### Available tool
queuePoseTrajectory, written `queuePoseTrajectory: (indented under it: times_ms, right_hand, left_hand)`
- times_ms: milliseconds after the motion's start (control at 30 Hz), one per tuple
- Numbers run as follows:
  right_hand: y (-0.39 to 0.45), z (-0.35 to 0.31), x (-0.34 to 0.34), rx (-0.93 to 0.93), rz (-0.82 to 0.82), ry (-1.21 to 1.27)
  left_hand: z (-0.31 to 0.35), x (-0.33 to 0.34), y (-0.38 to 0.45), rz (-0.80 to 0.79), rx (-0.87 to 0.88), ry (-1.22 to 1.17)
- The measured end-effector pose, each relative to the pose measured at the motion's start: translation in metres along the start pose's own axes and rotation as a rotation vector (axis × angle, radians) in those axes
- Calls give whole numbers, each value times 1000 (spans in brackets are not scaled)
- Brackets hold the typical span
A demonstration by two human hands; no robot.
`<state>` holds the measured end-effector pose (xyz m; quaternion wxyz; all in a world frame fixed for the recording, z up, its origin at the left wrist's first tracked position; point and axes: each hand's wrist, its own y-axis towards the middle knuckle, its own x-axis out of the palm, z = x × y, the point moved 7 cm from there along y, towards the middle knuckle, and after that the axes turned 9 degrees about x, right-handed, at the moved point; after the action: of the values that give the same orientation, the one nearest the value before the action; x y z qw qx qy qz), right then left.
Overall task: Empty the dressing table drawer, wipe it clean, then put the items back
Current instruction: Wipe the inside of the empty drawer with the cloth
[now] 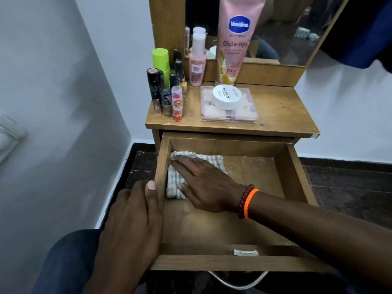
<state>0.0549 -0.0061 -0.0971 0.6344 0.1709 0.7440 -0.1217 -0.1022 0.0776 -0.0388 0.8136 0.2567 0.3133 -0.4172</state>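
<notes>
Nearest the lens: left hand (129, 225) laid over the drawer's left wall, thumb hooked on the rim, other fingers resting flat down the outside, steadying. Right hand (199, 183), wrist ringed by red beaded and orange bracelets (247, 201), flat on a striped cloth (176, 183), fingers (182, 164) straight and pressing, gripping nothing. Cloth folded in the far-left corner of the drawer (297, 187), pulled fully out of the dressing table, bare of everything else, dusty pale smears across the far-right floor.

On the surface (280, 109) above: pink Vaseline tube (237, 41) upright against the mirror (286, 28), pink bottle (197, 60) just beside it, cluster of lipsticks and small bottles (165, 90) at the left edge, white nail-polish-remover jar (227, 96) atop a clear pink case (229, 111).

Step in hand, by the look of it: wiping, emptying already done. Next move likely calls for sweeping the cloth across to the still-smeared right side and near corners under even palm pressure, drawer held firm against sliding, before any return of the items from above.
</notes>
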Motion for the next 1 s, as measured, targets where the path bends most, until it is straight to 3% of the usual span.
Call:
queuePoseTrajectory:
  times_ms: [367,533,767,1000]
  right_hand:
    - [-70,86,-13,206,-331,-17]
    - [-59,63,-9,201,-299,-2]
    - [6,2,6,10,-87,19]
    - [-18,40,-11,31,-158,101]
  left_hand:
    - [4,3,1,-14,25,13]
    - [1,5,1,-16,22,12]
    - [-3,4,4,-21,11,76]
    - [-5,7,6,-30,34,53]
